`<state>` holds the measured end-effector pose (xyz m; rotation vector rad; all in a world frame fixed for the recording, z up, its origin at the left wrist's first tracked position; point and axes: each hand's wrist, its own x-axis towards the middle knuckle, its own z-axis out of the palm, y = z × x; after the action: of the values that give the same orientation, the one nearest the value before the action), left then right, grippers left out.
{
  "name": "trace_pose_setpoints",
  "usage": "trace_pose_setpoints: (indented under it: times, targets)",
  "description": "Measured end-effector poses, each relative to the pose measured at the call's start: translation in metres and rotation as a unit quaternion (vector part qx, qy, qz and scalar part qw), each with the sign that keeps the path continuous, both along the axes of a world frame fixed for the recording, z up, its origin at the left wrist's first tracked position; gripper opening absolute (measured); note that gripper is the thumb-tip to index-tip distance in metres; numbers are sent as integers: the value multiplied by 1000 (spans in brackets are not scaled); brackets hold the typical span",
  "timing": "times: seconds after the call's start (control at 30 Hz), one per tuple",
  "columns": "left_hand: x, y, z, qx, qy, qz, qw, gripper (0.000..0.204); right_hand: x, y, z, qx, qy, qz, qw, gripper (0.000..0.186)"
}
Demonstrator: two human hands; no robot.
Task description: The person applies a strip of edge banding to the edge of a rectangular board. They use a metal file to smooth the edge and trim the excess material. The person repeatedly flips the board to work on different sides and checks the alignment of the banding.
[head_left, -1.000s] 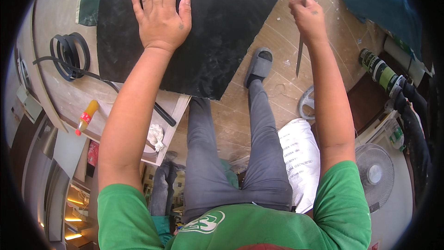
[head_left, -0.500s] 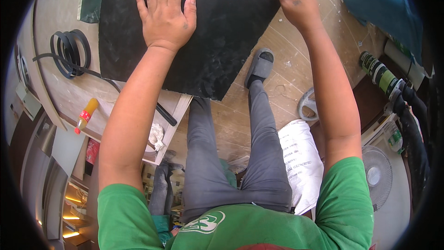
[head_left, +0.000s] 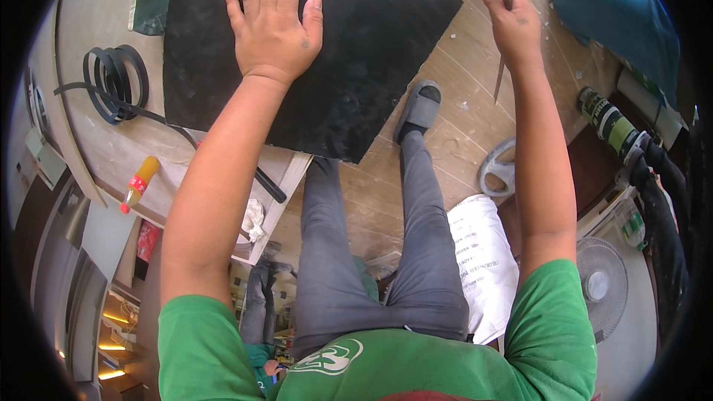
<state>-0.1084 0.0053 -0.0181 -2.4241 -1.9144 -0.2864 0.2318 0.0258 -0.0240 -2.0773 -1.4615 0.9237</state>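
A large black sheet (head_left: 356, 52) lies over a pale worktable (head_left: 178, 171), one corner reaching past the table's near edge. My left hand (head_left: 276, 30) rests flat on the sheet with its fingers stretched out. Beyond the sheet's right edge, my right hand (head_left: 518, 30) is raised over the floor, closed around a thin, pointed, blade-like tool (head_left: 498, 83). One end of that tool sticks up above the fist and the narrow tip comes out below it. Its exact kind is hard to make out.
On the table's left are a coiled black strip (head_left: 111, 85), a dark green piece (head_left: 154, 0) and a bottle of orange drink (head_left: 140, 184). To the right are a white sack (head_left: 483, 260), a grey wheel-like ring (head_left: 496, 169), blue material (head_left: 609, 7) and a fan (head_left: 598, 286).
My right hand has left the sheet's right corner and moved right with the tool, which now points down below the fist. My left hand stays flat on the sheet.
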Motion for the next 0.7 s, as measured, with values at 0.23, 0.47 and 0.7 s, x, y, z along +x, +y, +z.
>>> trace_pose_setpoints:
  times: [0.23,0.47,0.7]
  targets:
    - [5,1,17,-51,8,-3,999,67,-22,-65,3,-120,179,-55,975,30]
    - [71,-51,17,-188,-68,-176,964,67,-64,-101,8,-191,282,-158,927,47]
    - [20,-108,1,-155,-73,-317,933,65,-53,-78,-6,-207,327,-116,915,28]
